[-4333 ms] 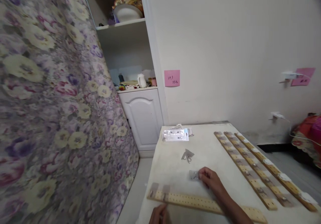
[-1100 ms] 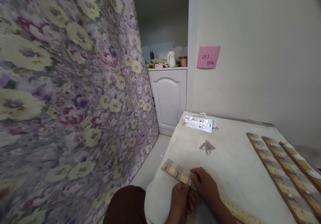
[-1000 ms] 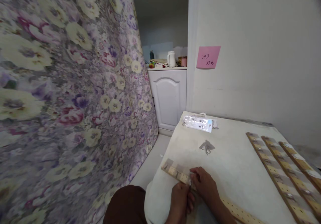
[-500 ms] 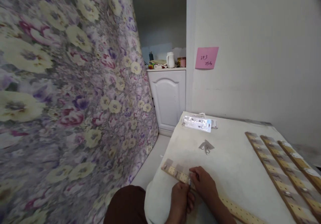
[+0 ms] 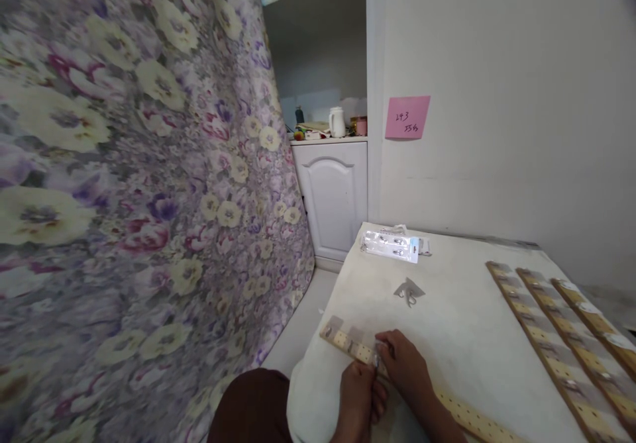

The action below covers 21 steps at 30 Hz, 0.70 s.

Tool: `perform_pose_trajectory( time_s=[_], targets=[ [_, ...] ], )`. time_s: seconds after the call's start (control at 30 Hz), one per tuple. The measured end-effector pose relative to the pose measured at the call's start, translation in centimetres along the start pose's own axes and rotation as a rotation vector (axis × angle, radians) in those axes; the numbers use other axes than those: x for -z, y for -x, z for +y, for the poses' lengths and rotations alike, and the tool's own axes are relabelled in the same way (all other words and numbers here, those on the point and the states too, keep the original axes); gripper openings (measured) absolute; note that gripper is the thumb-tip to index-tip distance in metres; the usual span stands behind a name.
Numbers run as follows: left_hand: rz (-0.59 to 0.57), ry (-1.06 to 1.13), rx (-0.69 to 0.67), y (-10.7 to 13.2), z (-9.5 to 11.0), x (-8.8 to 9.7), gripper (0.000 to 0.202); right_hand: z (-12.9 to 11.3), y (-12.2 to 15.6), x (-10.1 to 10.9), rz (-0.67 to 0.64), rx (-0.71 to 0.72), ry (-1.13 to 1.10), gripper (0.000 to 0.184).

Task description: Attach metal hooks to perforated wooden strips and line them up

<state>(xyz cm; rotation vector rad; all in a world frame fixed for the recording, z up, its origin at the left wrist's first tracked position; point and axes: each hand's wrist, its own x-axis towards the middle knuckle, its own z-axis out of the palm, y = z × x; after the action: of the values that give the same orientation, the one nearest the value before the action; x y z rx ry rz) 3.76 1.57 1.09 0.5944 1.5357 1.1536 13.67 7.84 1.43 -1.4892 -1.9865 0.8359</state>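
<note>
A pale wooden strip with rows of holes [image 5: 474, 421] lies slantwise along the table's near side, its middle covered by my hands. Clear square pads with metal hooks sit on its left end, one being a hook [image 5: 352, 347]. My left hand [image 5: 356, 390] is closed, its fingertips pinching a metal hook [image 5: 376, 358] at the strip. From the other side, my right hand [image 5: 405, 362] is closed at the same hook, thumb and finger on its clear pad. Just beyond the hands, a few loose clear hooks [image 5: 409, 292] lie together.
A clear blister pack [image 5: 390, 245] lies at the table's far left corner. Several boards with hooks on clear pads [image 5: 546, 350] line the right side. A floral curtain [image 5: 149, 198] hangs at left. A pink note [image 5: 407, 117] is on the wall.
The view has shifted very slightly. Both hands keep their place at the hook on the strip, with hardly any movement.
</note>
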Motion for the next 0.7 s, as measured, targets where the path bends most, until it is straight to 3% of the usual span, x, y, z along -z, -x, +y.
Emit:
perform_pose_trajectory(
  time_s=[0.3,0.7],
  targets=[
    [0.001,-0.025,-0.010,-0.31,-0.40,0.13,0.027,-0.55,0.47,0.42,0.010,0.030,-0.007,0.029],
    [0.007,-0.009,-0.028,-0.09,-0.01,-0.09,0.042,-0.46,0.74,0.54,-0.013,0.038,0.037,0.028]
  ],
)
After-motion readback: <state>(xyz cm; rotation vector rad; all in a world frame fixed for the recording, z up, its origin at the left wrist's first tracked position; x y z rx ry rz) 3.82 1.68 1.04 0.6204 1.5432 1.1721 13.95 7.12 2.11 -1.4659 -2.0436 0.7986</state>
